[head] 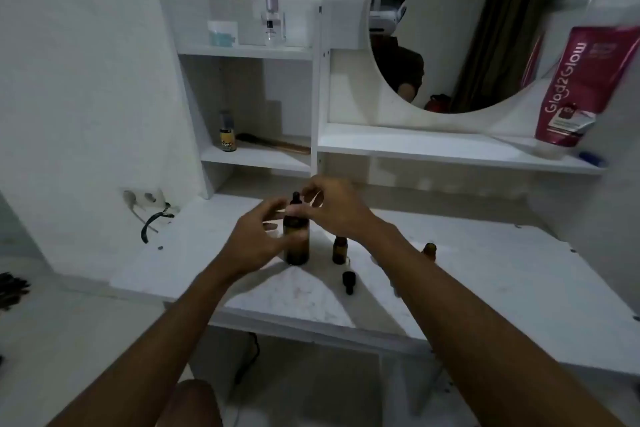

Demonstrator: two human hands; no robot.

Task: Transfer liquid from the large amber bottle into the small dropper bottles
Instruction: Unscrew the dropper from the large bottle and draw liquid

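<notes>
- The left hand (258, 239) is at 9 o'clock of the large amber bottle (296, 246). Its fingers are half curved and spread toward the shoulder and neck of the bottle. The picture is blurred here, so I cannot tell if the hand grips the bottle or is only close to it.
- The right hand (334, 206) comes in from 3 o'clock and is arched over the top of the same bottle. Thumb and forefinger make a loose ring just beside the black dropper cap (296, 199). I cannot tell whether they pinch the cap.
- The large amber bottle stands upright on the white table (502, 274), between the two hands, with the dropper cap on its neck.
- Near it, at 3 o'clock, one small dropper bottle (340, 250) stands upright under the right wrist.
- At 5 o'clock of the large bottle a loose black dropper (348, 282) lies on its side on the table.
- Farther at 3 o'clock, behind the right forearm, only the upper part of a second small amber bottle (429, 249) shows.
- At 12 o'clock a white shelf unit (256, 161) stands behind the table. Its lower shelf holds a little bottle with a yellow label (228, 139) and a brush (273, 144).
- The upper shelf holds a pale jar (222, 33) and a clear perfume bottle (272, 21).
- At 1 o'clock there is a round mirror (478, 10), and at 2 o'clock a red pouch (575, 90) leans on the long shelf.
- At 9 o'clock there is a wall socket (143, 198) with a black cable (152, 222).
</notes>
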